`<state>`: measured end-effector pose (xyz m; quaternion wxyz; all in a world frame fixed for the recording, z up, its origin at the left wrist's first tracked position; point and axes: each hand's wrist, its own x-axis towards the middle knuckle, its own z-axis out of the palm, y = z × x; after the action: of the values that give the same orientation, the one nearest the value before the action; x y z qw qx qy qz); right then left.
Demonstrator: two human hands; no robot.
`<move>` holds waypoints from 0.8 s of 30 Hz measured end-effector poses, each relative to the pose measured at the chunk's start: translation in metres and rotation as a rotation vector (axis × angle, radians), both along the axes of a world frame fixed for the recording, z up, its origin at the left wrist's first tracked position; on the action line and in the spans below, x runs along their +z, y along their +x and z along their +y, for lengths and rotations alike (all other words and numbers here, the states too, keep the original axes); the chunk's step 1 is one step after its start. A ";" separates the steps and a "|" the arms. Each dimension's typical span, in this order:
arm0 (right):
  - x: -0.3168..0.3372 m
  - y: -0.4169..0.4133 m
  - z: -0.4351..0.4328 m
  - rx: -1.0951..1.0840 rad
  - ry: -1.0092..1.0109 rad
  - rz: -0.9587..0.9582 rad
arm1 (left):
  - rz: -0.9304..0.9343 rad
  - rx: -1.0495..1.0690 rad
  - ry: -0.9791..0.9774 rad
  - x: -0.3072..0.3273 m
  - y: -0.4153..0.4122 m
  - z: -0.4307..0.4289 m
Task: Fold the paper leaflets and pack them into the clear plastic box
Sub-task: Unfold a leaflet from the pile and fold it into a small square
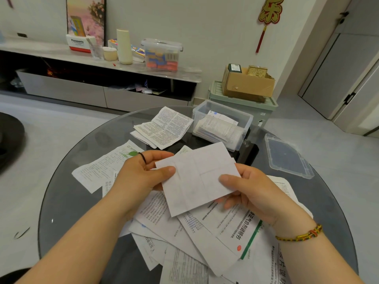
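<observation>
Both hands, left hand (141, 173) and right hand (252, 189), pinch a creased white paper leaflet (198, 177) above the round dark glass table (67, 197), near the clear plastic box (222, 124).

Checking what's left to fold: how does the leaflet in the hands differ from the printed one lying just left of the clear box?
The held leaflet is off the table, pinched by the left hand and right hand. The far leaflet lies loose on the glass table. The held leaflet shows a blank side, while the far leaflet shows dense print. Both are white, creased and outside the clear box.
</observation>
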<state>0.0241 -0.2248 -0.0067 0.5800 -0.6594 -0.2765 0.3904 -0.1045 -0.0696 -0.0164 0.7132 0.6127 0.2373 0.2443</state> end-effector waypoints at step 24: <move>-0.005 -0.009 0.005 0.018 -0.010 -0.069 | 0.144 -0.065 -0.029 -0.006 0.002 -0.008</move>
<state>0.0155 -0.2196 -0.0118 0.5631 -0.6728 -0.3003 0.3742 -0.1024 -0.0775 -0.0222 0.7107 0.6256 0.2716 0.1728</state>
